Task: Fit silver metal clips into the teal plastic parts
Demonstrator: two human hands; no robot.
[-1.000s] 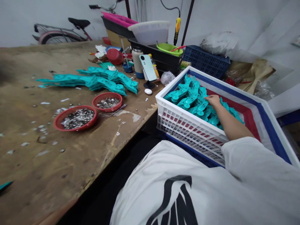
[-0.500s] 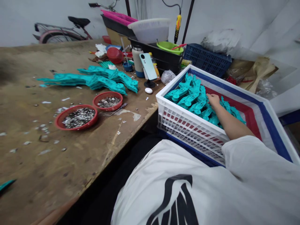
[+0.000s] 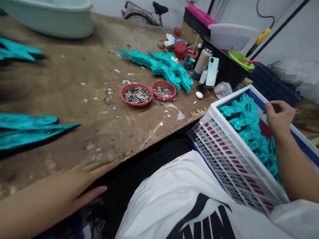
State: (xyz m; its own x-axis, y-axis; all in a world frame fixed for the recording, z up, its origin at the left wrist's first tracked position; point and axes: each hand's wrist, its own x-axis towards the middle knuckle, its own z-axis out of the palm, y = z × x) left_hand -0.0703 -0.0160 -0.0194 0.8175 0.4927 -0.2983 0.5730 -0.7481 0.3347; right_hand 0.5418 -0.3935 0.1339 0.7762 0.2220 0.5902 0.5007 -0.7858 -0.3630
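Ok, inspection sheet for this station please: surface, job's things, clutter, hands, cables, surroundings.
Surface: worn wooden workbench, stained, strewn with small metal bits.
Job's things: teal plastic parts fill a white plastic crate; more teal parts lie heaped on the bench; two red bowls hold small metal pieces.
Clutter: phone on a stand, flask, plastic bag.
Hands: left hand flat at the bench edge; right hand above the crate, fingers curled, nothing visibly held.
Cables: black cable on the wall.
Surroundings: bicycle, blue plastic crate.
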